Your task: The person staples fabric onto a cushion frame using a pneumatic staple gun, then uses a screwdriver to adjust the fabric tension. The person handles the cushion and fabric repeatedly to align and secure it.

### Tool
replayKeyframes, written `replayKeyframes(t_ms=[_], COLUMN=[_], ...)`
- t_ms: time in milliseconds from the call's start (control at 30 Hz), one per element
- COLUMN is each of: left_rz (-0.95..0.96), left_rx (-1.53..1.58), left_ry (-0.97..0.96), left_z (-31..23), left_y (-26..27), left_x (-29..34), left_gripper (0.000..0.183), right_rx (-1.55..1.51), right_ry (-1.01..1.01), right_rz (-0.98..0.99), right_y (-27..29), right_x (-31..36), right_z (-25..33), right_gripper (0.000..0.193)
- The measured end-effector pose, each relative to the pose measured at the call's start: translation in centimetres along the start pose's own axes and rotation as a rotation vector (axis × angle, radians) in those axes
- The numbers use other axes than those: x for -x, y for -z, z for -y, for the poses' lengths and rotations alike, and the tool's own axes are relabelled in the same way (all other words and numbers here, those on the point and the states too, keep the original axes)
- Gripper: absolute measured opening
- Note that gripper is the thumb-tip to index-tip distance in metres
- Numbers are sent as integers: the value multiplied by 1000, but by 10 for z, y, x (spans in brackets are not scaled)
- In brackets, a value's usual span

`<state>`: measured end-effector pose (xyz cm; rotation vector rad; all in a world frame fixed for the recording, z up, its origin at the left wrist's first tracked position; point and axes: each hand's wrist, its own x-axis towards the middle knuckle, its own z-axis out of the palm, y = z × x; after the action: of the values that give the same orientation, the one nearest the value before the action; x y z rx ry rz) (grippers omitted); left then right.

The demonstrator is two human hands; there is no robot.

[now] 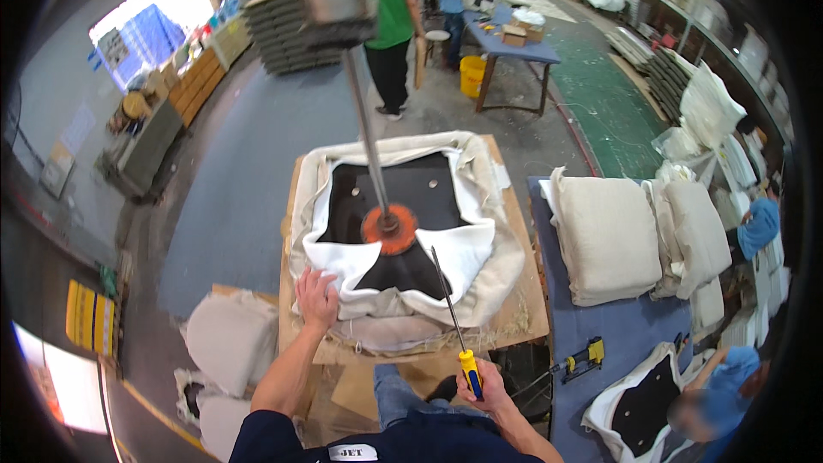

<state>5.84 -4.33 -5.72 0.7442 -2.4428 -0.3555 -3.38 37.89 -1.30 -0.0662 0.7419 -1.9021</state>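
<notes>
Left hand [317,298]: lies flat, fingers spread apart, on the near left edge of the seat cushion [403,240] — pressing on the cream fabric, gripping nothing.
Right hand [482,386]: fingers clamped around the yellow-and-blue handle of a long screwdriver [452,317], low and close to the body.
Screwdriver: its thin metal shaft slants up and left from the handle, the tip reaching over the near part of the cushion's black underside.
Seat cushion: lies upside down on the counter [523,309], black bottom panel up, cream upholstery folded in over its edges.
Press disc [390,227]: an orange round pad on a metal rod [364,120] — it bears down on the middle of the black panel.
Counter: a board of brown cardboard-like sheet under the cushion.
Right of it: a blue counter [617,326] with finished cream cushions [604,236] stacked, and a yellow tool [587,353] near its edge.
Nearby: another person [716,390] in blue bends over a second upturned cushion.
</notes>
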Motion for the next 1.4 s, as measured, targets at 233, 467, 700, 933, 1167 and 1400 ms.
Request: replayKeyframes(t_ms=[233,467,700,933,1167,1400], left_rz=[144,425,602,756,627,124], left_rx=[-46,-241,-290,-179,-3,122], left_ry=[-309,-489,-377,-373,-325,-227], left_z=[-127,-123,-133,-103,-82,-62], left_y=[56,-4,8,-12,4,-15], left_x=[-55,10,-5,-31,9,29], left_gripper=[45,62,50,46,31,28], right_rx=[283,373,227,403,389,314], right_ry=[122,182,186,186,242,173], right_rz=[-87,-113,-104,-115,-240,-294], right_y=[24,22,26,18,20,27], right_x=[17,33,50,58,72,89], right_z=[27,15,-20,-2,-7,-8], right_gripper=[46,43,44,39,35,37])
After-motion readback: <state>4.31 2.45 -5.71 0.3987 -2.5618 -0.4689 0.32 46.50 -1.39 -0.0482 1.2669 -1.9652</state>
